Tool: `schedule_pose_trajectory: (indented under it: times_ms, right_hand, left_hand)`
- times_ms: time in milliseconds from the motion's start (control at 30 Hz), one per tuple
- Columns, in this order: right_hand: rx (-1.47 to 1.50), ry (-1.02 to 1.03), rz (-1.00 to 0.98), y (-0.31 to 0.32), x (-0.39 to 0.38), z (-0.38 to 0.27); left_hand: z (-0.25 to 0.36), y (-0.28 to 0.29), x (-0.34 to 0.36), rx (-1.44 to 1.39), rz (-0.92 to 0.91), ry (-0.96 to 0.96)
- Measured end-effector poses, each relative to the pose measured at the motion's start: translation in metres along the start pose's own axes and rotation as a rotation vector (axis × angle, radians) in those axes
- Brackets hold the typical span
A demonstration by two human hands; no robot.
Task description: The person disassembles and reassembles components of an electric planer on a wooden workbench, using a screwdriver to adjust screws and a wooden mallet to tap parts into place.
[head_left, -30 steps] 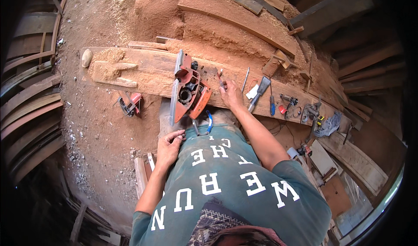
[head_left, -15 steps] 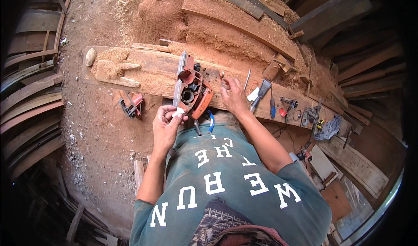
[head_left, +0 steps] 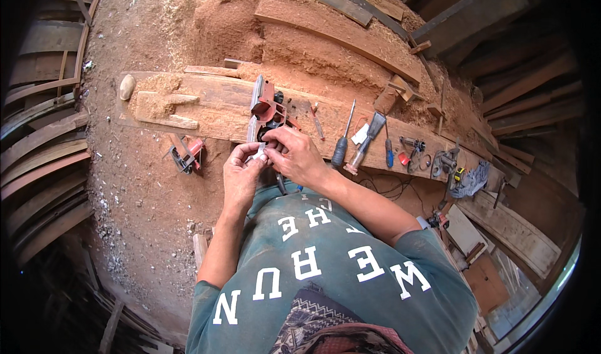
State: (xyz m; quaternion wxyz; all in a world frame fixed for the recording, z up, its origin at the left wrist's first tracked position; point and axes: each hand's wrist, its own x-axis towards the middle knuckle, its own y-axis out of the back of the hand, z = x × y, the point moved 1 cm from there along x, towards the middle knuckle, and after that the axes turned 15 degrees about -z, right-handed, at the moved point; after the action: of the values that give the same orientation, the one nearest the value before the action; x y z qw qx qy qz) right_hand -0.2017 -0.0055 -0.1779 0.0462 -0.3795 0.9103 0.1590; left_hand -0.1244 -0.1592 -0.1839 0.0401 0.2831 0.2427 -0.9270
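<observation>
Left hand [head_left: 240,172] and right hand [head_left: 295,155] nearly closed, pinching small white piece [head_left: 261,147]; I see red planer [head_left: 268,106] just beyond.

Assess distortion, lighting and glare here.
Head view: brown wooden planks at left curve near rim; head view: lower left sinks into darkness, pale glare edges lower right; head view: small white piece between bare left hand and right hand looks indistinct.

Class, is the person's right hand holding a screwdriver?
No, the right hand fingers a small white piece together with the left hand.
</observation>
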Motion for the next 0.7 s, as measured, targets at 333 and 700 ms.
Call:
schedule_pose_trajectory:
  times_ms: [333,700]
  right_hand:
    - [0.575,-0.300,0.129,-0.017,0.008,0.018]
    - [0.397,-0.258,0.182,-0.012,0.019,0.045]
  left_hand:
    - [-0.005,0.015,0.009,-0.144,0.052,0.128]
    - [0.002,0.049,0.055,0.143,0.174,0.018]
